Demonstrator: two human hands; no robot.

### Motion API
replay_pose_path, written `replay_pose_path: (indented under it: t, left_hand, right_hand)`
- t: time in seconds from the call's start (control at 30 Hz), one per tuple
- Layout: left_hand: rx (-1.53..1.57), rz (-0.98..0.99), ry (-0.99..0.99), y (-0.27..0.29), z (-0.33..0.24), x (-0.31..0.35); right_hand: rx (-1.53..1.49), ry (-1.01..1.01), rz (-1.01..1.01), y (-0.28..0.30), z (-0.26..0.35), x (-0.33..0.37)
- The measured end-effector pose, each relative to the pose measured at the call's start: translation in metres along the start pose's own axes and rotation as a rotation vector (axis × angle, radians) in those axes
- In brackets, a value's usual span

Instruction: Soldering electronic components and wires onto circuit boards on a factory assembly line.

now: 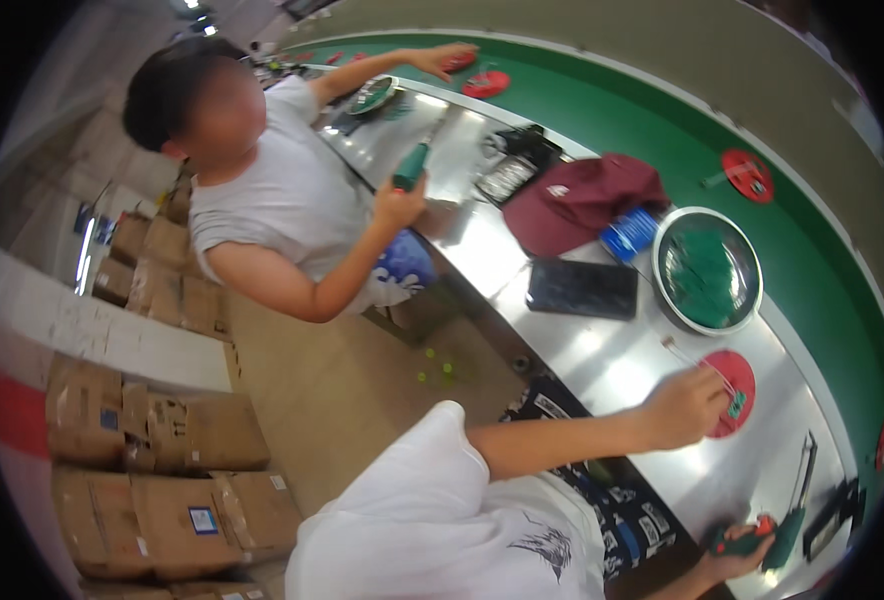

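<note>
My left hand (690, 408) is closed at the left edge of a red round disc (730, 425) on the metal bench, its fingertips over the disc. A small green piece (737, 404) and thin pale wires lie on this disc; what the fingers pinch is hidden. Lower right, my right hand (747, 552) grips a green pistol-shaped soldering gun (784, 543) with red parts. Its long metal tip points up and away, apart from the disc.
Beyond the disc stand a metal bowl (707, 270) with green pieces, a black phone (582, 288), a blue packet (629, 235) and a maroon cap (582, 205). The green conveyor belt (652, 120) carries more red discs. A co-worker (282, 190) holds a similar green tool (411, 167).
</note>
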State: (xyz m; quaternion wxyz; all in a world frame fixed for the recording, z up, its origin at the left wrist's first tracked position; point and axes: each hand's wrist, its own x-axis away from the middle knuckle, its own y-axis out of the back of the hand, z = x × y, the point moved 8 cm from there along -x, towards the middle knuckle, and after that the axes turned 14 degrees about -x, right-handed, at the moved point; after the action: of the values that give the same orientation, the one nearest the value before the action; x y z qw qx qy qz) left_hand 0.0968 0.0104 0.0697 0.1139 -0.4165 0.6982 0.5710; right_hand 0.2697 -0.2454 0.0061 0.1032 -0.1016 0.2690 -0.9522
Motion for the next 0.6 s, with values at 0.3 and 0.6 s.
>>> replay_pose_path:
  t: [0.3, 0.6]
  left_hand:
    - [-0.046, -0.042, 0.002, 0.015, 0.01, 0.005]
    - [-0.074, -0.045, -0.02, 0.013, 0.009, 0.006]
  right_hand:
    - [-0.029, 0.078, 0.092, -0.057, 0.01, 0.019]
    - [0.056, 0.096, 0.027, -0.044, 0.012, 0.018]
